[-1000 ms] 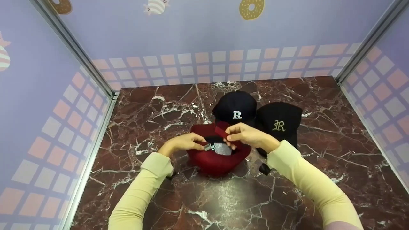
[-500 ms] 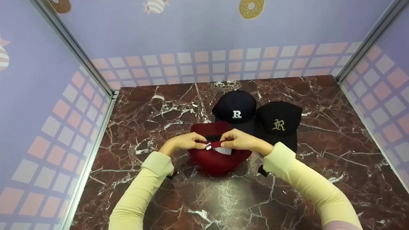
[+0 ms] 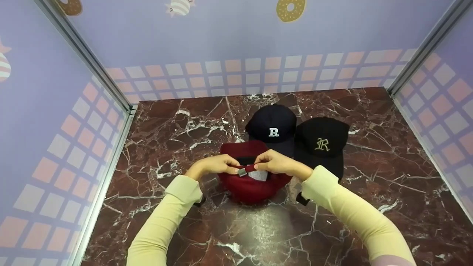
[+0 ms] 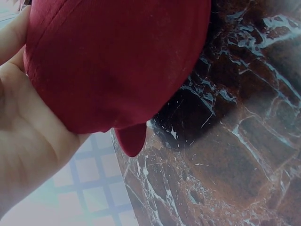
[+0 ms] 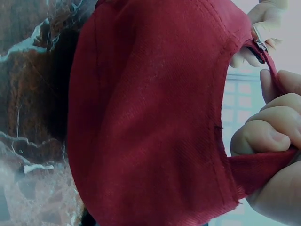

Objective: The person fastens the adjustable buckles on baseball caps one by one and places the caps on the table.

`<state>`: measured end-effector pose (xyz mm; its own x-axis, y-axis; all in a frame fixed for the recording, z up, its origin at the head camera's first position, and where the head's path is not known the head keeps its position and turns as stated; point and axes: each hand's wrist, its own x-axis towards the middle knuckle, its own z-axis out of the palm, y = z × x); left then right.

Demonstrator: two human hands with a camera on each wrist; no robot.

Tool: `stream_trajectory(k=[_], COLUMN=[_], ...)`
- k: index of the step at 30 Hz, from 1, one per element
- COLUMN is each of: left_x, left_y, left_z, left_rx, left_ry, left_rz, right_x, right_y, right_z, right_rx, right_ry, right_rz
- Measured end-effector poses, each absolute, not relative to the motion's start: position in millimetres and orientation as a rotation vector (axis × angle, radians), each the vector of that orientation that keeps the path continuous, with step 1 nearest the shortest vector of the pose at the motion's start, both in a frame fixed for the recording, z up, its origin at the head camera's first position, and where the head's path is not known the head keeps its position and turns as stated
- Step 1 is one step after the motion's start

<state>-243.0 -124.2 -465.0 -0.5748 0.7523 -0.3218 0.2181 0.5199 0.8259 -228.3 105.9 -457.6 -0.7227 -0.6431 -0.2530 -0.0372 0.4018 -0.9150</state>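
A dark red baseball cap [image 3: 247, 190] is held over the table, its back opening toward me and its brim [image 3: 240, 147] on the far side. My left hand [image 3: 214, 164] pinches the strap end beside a small metal buckle [image 3: 242, 172]. In the left wrist view the cap's crown covers most of the fingers. My right hand [image 3: 279, 162] pinches the red strap [image 5: 273, 73] between thumb and finger, near the buckle. In the right wrist view the strap's base also runs through that hand's curled fingers [image 5: 265, 136]. The strap spans the gap between both hands.
A navy cap [image 3: 271, 122] with a white R stands just behind the red one. To its right is a black cap [image 3: 323, 136] with a gold R. Patterned panels [image 3: 236, 40] enclose the marble table [image 3: 166, 122] at the back and sides.
My right hand has moved down and left, bringing the raised strap end to the buckle by my left hand. Over the last half second the buckle has tilted and both hands stay nearly in place.
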Motion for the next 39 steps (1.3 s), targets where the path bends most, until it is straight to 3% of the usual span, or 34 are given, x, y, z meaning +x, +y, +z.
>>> stream_trajectory(k=[6, 18, 29, 39], left_x=[-242.1, -241.5, -241.9, -240.4], left_y=[-124.1, -124.7, -123.3, -119.3], left_z=[-464.7, -467.5, -470.6, -469.7], left_rx=[0.78, 0.766, 0.766, 0.776], left_ry=[2.072, 2.093, 2.127, 2.174], left_rz=[1.006, 1.011, 1.013, 1.004], right_x=[-232.1, -231.9, -220.0, -228.3], right_y=[108.4, 105.6, 98.1, 93.9], right_z=[-466.3, -468.6, -447.6, -478.9], right_rx=[-0.449, -0.443, -0.435, -0.405], right_ry=[1.899, 1.88, 1.895, 1.993], right_rz=[-1.379, -1.368, -1.454, -1.525])
